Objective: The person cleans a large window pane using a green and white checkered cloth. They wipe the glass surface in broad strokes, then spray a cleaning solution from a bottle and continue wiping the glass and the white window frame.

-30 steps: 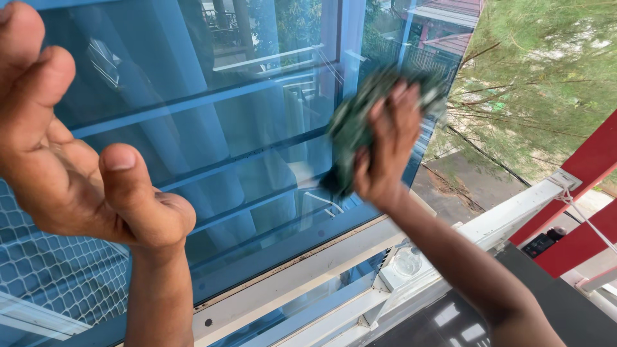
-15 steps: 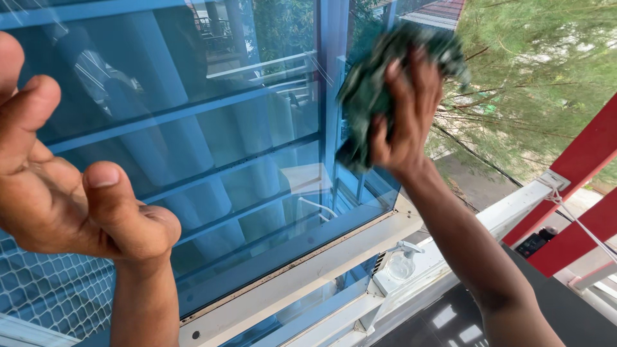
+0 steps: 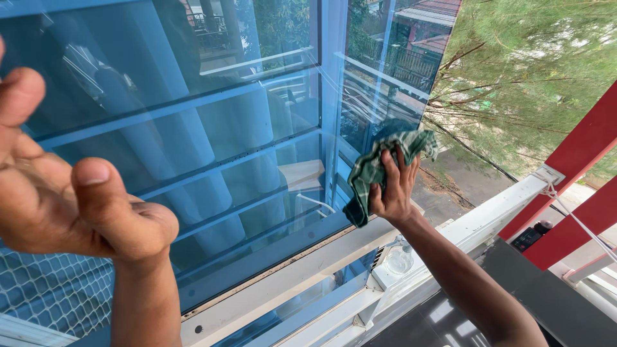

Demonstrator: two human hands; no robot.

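A large blue-tinted window pane swings outward in front of me. My right hand presses a green checked cloth flat against the glass near the pane's lower right corner. The cloth hangs down a little below my fingers. My left hand is close to the camera at the left, palm spread and fingers apart, braced at the pane's near edge; whether it touches the glass I cannot tell.
The pane's white frame runs along its lower edge. A clear spray bottle sits on the white ledge under my right forearm. Red beams stand at the right, trees and a road lie beyond, and mesh netting shows at lower left.
My right hand has swept the cloth down the glass, from the upper right part of the pane to its lower right corner. My left hand has stayed about where it was.
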